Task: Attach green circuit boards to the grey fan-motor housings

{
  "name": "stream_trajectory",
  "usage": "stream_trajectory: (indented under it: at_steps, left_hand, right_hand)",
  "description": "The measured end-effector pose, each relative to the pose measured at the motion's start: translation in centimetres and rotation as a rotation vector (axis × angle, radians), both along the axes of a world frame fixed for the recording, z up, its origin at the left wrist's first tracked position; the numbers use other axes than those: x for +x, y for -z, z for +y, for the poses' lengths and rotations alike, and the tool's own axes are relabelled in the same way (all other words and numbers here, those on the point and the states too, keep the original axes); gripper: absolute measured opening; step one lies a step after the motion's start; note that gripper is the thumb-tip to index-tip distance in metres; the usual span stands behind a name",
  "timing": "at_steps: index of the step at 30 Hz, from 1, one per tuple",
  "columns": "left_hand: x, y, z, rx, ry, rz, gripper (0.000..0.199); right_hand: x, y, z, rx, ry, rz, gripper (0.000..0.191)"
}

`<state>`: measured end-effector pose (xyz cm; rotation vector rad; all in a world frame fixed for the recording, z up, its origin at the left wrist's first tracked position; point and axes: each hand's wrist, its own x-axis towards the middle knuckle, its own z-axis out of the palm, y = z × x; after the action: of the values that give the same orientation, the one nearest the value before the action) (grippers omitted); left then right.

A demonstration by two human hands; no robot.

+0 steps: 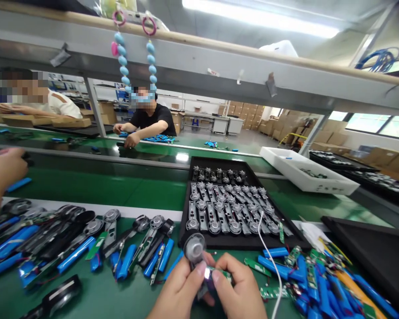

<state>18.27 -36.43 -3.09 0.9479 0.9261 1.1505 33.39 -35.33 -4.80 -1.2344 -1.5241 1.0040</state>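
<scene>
At the front of the bench, my left hand (182, 288) is closed around a grey housing part with a round, motor-like head (195, 247). Close against it, my right hand (237, 285) pinches a small green circuit board (226, 275) at the housing's lower end. My thumbs nearly meet over a shiny spot there, and the fingers hide much of the part. Just beyond my hands lies a black foam tray (186, 241) with rows of similar grey parts. To the right is a heap of blue battery cells (324, 288) with green boards attached.
Black and grey housings (63, 226) with blue cells lie at left. A white cable (275, 261) crosses the bench. A white foam box (335, 188) stands beyond the tray. Another person's hand (8, 170) enters at left; a person in black (156, 119) works opposite. A shelf beam (193, 62) runs overhead.
</scene>
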Motion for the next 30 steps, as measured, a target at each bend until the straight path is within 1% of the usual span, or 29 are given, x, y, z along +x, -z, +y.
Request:
stream_trajectory:
  at_steps: [3, 6, 10, 16, 20, 24, 27, 30]
  left_hand:
    - [-0.2, -0.7, 0.5, -0.049, -0.028, -0.02, 0.045]
    - [-0.4, -1.4, 1.0, -0.057, -0.099, -0.032, 0.043]
    - [-0.7, -2.0, 1.4, -0.036, -0.195, -0.069, 0.042]
    - [-0.4, -2.3, 1.9, -0.006, -0.244, -0.021, 0.043]
    - [-0.4, -3.7, 2.1, 0.023, -0.264, 0.056, 0.041]
    - [-0.2, -5.3, 2.1, 0.096, -0.304, 0.17, 0.042]
    - [0.0, -5.9, 2.1, 0.138, -0.324, 0.244, 0.043]
    - [0.2, -5.9, 1.9, 0.141, -0.32, 0.273, 0.044]
  right_hand:
    - [-0.9, -0.3, 0.0, -0.111, -0.099, 0.171, 0.031]
    - [-1.4, -0.3, 0.5, -0.169, -0.126, 0.274, 0.042]
    - [-1.7, 0.0, 1.3, -0.188, -0.175, 0.317, 0.051]
    - [-2.2, -0.5, 1.4, -0.123, -0.267, 0.356, 0.049]
    - [-2.4, -0.7, 1.4, -0.101, -0.277, 0.43, 0.055]
    - [-2.5, -0.7, 1.4, -0.116, -0.285, 0.52, 0.06]
    - [-2.4, -1.0, 1.3, -0.119, -0.268, 0.606, 0.064]
    - [-2.3, -1.2, 1.4, -0.134, -0.23, 0.691, 0.067]
